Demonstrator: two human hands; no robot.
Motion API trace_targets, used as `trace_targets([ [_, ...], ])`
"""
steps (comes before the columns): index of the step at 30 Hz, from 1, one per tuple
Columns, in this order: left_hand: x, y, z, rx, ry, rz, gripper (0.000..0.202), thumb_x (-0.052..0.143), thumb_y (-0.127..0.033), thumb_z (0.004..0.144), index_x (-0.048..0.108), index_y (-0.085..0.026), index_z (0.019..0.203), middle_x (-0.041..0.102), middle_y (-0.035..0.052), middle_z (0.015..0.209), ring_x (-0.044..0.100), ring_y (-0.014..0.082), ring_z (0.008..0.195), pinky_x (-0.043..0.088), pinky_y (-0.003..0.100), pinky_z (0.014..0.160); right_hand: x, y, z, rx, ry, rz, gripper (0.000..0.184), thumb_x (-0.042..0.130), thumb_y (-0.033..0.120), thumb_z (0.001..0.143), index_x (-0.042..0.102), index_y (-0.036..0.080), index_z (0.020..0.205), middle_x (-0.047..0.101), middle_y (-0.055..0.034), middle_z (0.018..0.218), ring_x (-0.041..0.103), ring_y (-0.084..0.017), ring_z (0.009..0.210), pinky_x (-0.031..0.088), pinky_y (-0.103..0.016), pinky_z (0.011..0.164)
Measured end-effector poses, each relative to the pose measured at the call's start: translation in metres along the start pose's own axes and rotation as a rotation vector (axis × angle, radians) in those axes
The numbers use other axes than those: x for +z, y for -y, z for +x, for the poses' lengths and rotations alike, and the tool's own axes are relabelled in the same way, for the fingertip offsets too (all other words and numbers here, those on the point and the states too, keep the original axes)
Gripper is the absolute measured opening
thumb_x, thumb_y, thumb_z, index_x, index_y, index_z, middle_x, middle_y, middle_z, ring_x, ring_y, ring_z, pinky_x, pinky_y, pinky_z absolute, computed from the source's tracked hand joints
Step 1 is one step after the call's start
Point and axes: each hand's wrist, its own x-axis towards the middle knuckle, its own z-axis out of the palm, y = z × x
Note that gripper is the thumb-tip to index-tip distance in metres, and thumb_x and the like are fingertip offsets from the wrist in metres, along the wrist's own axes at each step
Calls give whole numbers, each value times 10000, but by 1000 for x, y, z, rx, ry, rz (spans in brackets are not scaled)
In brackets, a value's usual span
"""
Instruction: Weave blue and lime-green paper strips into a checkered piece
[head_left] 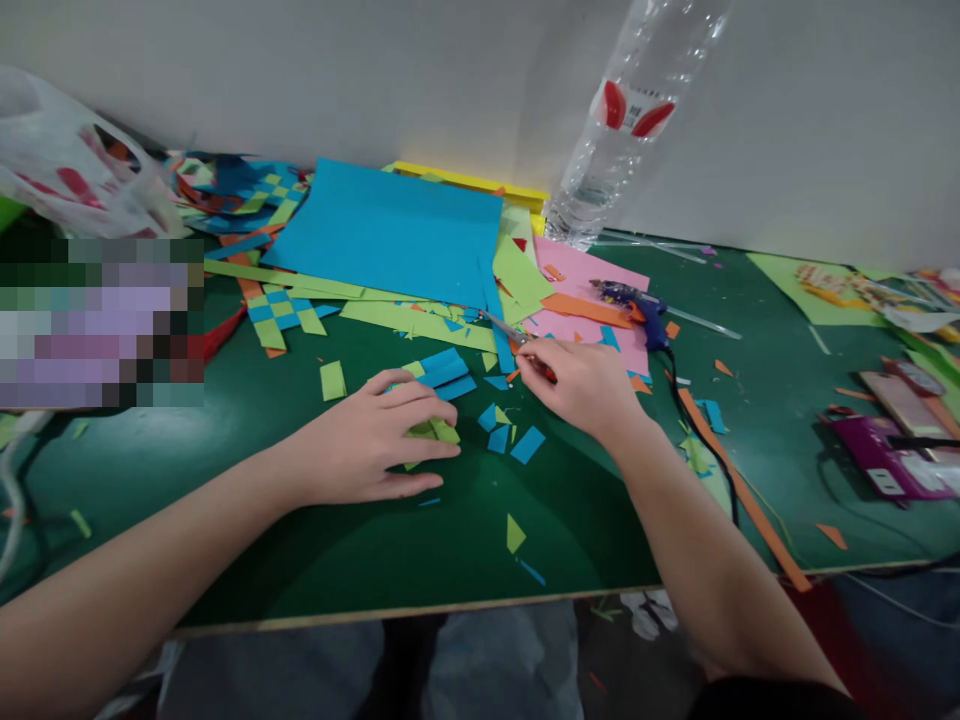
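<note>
My left hand lies palm down on the green table, fingers spread. Under and between its fingers are folded light green paper pieces, partly hidden. Blue paper strips lie just beyond the fingertips. My right hand is closed around a pair of scissors; the red handle is mostly covered, and the metal blades point away and to the left, over blue and green scraps. Small cut blue pieces lie between my hands, and a green scrap sits nearer the table's front edge.
A large blue sheet lies at the back, beside a pink sheet. The blue glue gun trails a black cord to the right. Behind it leans a clear bottle. A woven paper piece, plastic bag and purple box lie around.
</note>
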Motion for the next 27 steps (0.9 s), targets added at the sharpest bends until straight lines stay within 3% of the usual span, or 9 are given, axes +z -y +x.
trace_targets([
  [6, -7, 3, -3, -47, -3, 7, 209, 556, -317, 969, 712, -301, 1106, 705, 43, 1156, 642, 227, 1027, 363, 454, 1037, 1, -2, 0, 9, -14, 18, 342, 418, 312, 985, 728, 182, 922, 758, -33, 750, 631, -150, 620, 286, -293, 543],
  [13, -3, 0, -3, -20, 108, -34, 266, 576, -381, 958, 712, -319, 1178, 670, 69, 1255, 598, 269, 1149, 371, 477, 1039, 2, -3, 0, 12, -13, 7, 334, 418, 306, 977, 724, 192, 909, 753, -29, 730, 627, -146, 605, 281, -297, 541],
  [27, -12, 6, -5, -32, 6, 67, 181, 559, -182, 971, 682, -258, 1080, 736, 6, 1097, 665, 189, 1009, 393, 417, 985, 2, -7, -1, 30, 10, 27, 332, 428, 325, 984, 728, 187, 949, 765, -41, 782, 619, -151, 612, 300, -297, 553],
])
